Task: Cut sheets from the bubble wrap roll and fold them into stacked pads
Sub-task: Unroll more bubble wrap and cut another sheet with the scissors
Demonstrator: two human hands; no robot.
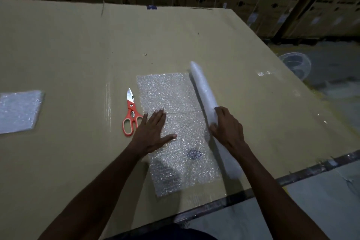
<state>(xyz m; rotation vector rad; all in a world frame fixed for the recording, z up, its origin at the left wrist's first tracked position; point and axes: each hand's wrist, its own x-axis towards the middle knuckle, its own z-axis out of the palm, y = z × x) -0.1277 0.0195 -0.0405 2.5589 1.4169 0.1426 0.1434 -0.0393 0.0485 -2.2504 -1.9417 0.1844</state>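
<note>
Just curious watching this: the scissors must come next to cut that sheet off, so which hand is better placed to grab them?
Probably the left hand. It lies flat on the sheet right beside the scissors, while the right hand grips the roll on the far side.

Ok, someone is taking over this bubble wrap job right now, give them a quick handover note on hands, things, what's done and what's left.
Left hand: flat, fingers straight, pressing the unrolled sheet onto the cardboard table top.
Right hand: gripping the bubble wrap roll, which lies along the sheet's right edge, still joined to it.
Scissors: closed, lying untouched just left of the sheet.
Done: folded bubble wrap pads sit at the far left of the table; how many cannot be told.
Left: cut this sheet free, fold it, add it to that stack, then repeat.
</note>
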